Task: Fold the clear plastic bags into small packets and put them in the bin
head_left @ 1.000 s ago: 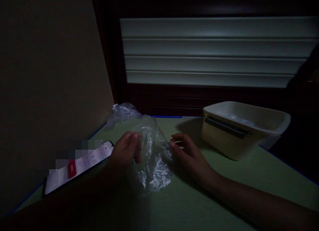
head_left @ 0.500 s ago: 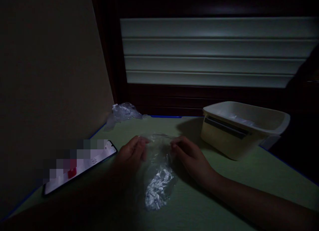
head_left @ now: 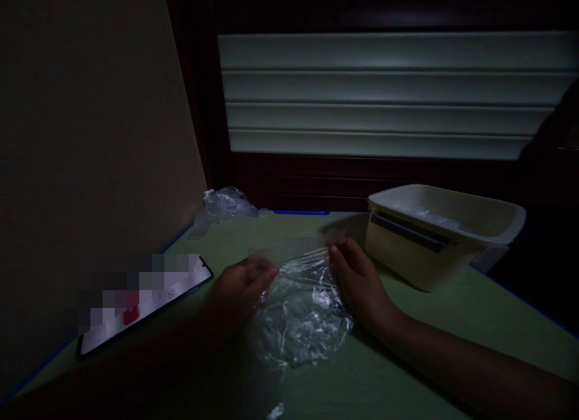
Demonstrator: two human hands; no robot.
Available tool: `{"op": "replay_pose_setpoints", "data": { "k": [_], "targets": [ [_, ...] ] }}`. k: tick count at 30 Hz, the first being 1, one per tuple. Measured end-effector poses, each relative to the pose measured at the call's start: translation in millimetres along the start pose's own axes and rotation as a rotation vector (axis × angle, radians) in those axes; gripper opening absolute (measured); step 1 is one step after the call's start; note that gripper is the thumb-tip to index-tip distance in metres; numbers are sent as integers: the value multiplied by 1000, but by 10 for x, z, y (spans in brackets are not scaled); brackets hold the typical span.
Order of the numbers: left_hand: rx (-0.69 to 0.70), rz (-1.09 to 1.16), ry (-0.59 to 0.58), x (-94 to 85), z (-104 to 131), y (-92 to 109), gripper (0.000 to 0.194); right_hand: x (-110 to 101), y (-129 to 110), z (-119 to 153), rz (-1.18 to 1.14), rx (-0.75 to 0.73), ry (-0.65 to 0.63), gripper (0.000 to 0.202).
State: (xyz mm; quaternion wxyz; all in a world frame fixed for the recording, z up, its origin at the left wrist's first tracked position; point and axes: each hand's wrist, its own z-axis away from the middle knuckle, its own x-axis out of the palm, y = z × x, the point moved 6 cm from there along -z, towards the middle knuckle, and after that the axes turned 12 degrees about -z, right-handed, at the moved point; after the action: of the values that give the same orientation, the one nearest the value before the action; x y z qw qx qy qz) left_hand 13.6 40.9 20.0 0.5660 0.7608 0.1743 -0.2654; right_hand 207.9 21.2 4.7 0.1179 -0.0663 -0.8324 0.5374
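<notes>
A clear, crinkled plastic bag (head_left: 303,314) is stretched between my two hands above the green table. My left hand (head_left: 246,287) pinches its upper left edge between thumb and fingers. At the upper right edge, my right hand (head_left: 357,275) holds the plastic in a similar pinch. The bag's lower part hangs wide and wrinkled, with shiny highlights. A small shiny piece of plastic (head_left: 275,411) shows at the bottom of the view; whether it belongs to the same bag I cannot tell.
A phone (head_left: 149,305) with a lit, partly pixelated screen lies at the left. Crumpled clear plastic (head_left: 228,203) sits at the table's back left corner. A cream bin (head_left: 407,257) with clear plastic inside stands at the right. Behind rises a slatted panel (head_left: 380,85).
The bag has been spread wider and flatter; before, its lower part was a narrow bunch. My right hand has moved slightly right and up, and my left hand slightly right.
</notes>
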Motion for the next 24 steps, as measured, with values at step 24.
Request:
{"op": "replay_pose_setpoints", "data": {
  "k": [24],
  "targets": [
    [584, -655, -270, 236, 127, 38, 41, 18, -40, -138, 343, -169, -198, 30]
  ]
}}
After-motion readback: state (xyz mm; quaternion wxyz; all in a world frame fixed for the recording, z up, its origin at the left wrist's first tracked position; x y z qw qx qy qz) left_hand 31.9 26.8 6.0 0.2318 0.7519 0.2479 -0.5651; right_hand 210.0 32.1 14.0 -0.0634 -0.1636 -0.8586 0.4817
